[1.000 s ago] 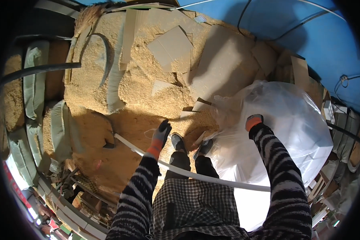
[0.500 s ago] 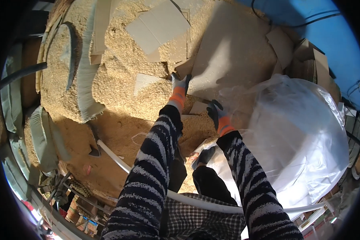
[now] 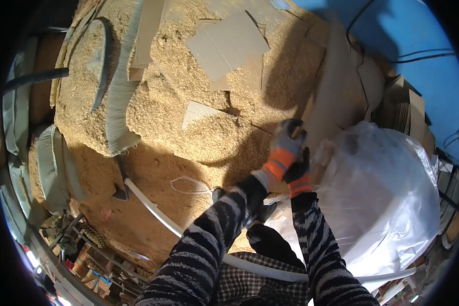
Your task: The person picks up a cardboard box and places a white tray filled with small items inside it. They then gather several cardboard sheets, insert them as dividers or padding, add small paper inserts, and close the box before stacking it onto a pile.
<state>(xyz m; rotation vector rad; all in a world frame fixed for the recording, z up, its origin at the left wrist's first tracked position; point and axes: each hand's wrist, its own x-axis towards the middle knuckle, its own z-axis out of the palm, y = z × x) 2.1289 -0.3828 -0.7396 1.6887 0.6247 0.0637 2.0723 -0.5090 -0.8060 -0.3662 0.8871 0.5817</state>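
Large cardboard sheet [image 3: 346,84], just beyond my gloved hands.
My left hand [image 3: 285,145] seems to pinch its near edge; my right hand [image 3: 298,172], close beside it, is too blurred to tell. I judge the sheet light, bendy, easily creased, and slippery where loose shavings [image 3: 201,140], left of my hands, cling; a wide two-handed edge hold suits it.

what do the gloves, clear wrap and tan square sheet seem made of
The gloves look like matte stretch fabric, fitting snugly, perhaps rubber-coated where dark. The clear wrap seems thin plastic film: see-through, wrinkled, with glossy highlights. The tan square sheet is probably cardboard, matte with a straight crease.
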